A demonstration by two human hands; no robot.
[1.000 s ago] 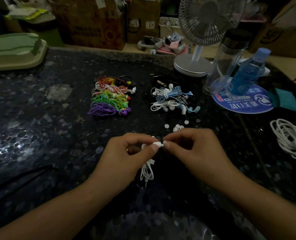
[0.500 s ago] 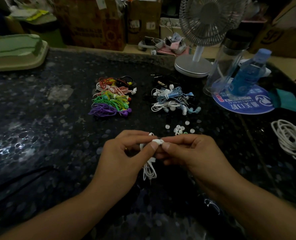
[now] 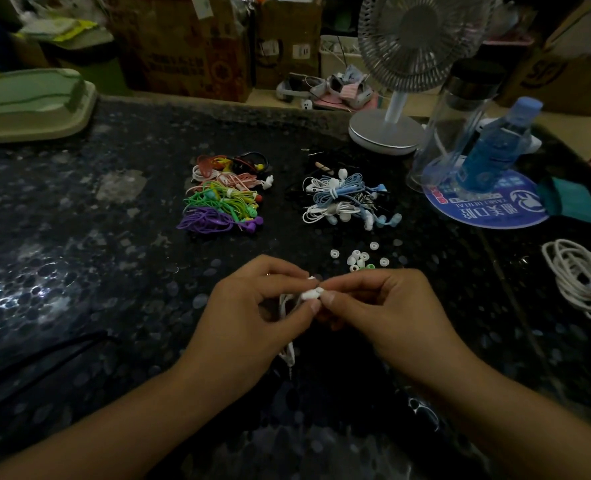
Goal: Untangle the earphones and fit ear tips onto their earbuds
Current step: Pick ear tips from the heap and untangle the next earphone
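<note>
Compared with half a second ago, both hands sit a touch lower and closer together, and the small white plastic earbud [image 3: 312, 293] now lies nearly level between the fingertips rather than poking up. Left hand [image 3: 252, 313] pinches that earbud with thumb and forefinger while the rest of its coiled white earphone cord [image 3: 288, 353] hangs down behind the palm, just above the dark speckled stone table [image 3: 79, 271]. Right hand [image 3: 380, 306] is curled and pinching at the earbud's tip; whether it holds an ear tip there I cannot tell, as the fingertips hide it.

Judging by this, the step in hand is pressing a tip onto one bud of this white pair, and it does not look finished. Just beyond the knuckles lies a scatter of loose white silicone ear tips [image 3: 358, 258], with one green one among them, so several fittings seem left to do. Farther back, a heap of white and pale-blue earphones [image 3: 346, 199] rests on the right, some visibly bundled, and a row of bright coiled earphones in purple, green, yellow and pink [image 3: 223, 199] lies to its left, looking sorted already. Which of those carry tips is too small to tell.

Well to the right rests a loose coil of thick white cable [image 3: 579, 278]. At the table's far edge stand a grey desk fan [image 3: 391, 129], a clear tumbler with a dark lid [image 3: 456, 116] and a blue plastic bottle [image 3: 494, 147].
</note>
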